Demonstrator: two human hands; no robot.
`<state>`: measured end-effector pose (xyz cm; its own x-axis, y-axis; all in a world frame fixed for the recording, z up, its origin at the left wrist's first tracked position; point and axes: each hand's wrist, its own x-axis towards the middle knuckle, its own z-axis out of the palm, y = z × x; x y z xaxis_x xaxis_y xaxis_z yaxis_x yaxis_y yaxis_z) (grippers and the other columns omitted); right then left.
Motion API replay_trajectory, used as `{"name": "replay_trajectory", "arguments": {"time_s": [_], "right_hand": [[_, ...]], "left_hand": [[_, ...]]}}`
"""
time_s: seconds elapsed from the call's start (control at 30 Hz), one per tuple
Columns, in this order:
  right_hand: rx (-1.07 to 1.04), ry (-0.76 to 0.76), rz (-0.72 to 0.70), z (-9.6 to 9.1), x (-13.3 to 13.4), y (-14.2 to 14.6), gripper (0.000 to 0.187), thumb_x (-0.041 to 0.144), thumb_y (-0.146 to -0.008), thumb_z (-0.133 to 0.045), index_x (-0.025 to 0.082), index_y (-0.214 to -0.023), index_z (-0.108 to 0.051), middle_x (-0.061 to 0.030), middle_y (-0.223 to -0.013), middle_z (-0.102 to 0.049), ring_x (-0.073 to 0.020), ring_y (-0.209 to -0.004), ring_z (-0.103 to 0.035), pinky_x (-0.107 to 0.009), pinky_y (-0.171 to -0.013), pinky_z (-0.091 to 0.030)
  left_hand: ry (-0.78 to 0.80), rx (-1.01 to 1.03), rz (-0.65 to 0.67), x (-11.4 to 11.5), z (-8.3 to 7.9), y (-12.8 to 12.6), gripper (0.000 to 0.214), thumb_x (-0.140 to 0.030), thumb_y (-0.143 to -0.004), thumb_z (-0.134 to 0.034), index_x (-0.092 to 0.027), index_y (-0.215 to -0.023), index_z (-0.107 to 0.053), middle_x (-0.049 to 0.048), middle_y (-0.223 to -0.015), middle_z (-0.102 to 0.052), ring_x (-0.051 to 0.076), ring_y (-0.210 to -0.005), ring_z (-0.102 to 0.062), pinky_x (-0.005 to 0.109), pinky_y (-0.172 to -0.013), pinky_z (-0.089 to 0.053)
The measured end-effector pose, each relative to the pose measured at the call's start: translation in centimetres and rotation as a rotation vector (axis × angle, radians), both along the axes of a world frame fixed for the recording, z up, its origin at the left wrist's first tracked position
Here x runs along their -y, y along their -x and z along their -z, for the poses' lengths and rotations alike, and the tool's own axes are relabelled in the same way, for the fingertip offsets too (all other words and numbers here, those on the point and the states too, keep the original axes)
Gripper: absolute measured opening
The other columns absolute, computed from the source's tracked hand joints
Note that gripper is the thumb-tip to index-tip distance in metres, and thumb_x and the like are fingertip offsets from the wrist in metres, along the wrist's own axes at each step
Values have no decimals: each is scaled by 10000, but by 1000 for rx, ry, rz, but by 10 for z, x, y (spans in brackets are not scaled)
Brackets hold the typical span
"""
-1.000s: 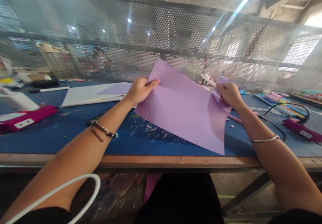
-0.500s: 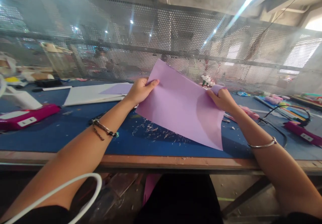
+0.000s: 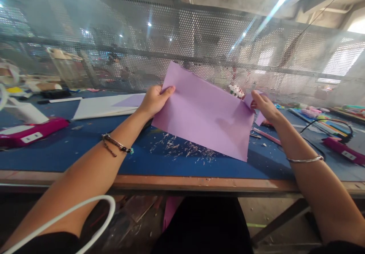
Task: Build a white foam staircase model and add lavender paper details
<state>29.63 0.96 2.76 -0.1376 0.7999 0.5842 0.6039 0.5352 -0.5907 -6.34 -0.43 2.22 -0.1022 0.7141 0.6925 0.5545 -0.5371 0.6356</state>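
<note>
A lilac paper sheet (image 3: 203, 115) is held up above the blue table (image 3: 85, 151), tilted toward me. My left hand (image 3: 154, 100) pinches its upper left edge, thumb in front and fingers behind. My right hand (image 3: 264, 103) grips the upper right corner, which curls over the fingers. The sheet's lower right corner hangs just above the table top. Both wrists wear bracelets.
Pale paper scraps (image 3: 182, 149) litter the table under the sheet. White sheets with a lilac one (image 3: 105, 105) lie at the back left. Magenta tools (image 3: 31, 132) (image 3: 343, 149) sit at left and right, with a black cable (image 3: 327, 126). A perforated metal screen (image 3: 182, 45) stands behind.
The sheet has been raised and tipped more upright. My right hand moved up and right, curling the corner over. My left hand rose slightly.
</note>
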Motion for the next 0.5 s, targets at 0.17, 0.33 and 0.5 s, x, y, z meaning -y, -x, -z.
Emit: {"name": "replay_trajectory", "arguments": {"time_s": [0.17, 0.33, 0.5], "right_hand": [[314, -198, 99, 1, 8, 16, 362, 482, -751, -529, 168, -922, -588, -21, -665, -535, -159, -647, -501, -270, -602, -366], [295, -212, 333, -3, 6, 14, 458, 444, -837, -377, 213, -461, -253, 33, -451, -222, -90, -453, -292, -262, -483, -217], [202, -263, 320, -3, -2, 1, 448, 402, -841, -380, 211, -462, -235, 37, -450, -239, -81, -450, -304, -256, -480, -236]], "left_hand": [[-7, 17, -2, -2, 1, 1, 361, -509, -719, -540, -156, -642, -547, -10, -570, -445, 99, -520, -365, 209, -486, -324], [-9, -12, -19, -3, 1, 2, 361, -510, -722, -541, -166, -613, -527, -14, -548, -433, 108, -517, -369, 216, -474, -304], [-15, -32, -19, -3, 1, 1, 362, -516, -722, -523, -177, -598, -500, -16, -540, -431, 119, -534, -376, 225, -486, -301]]}}
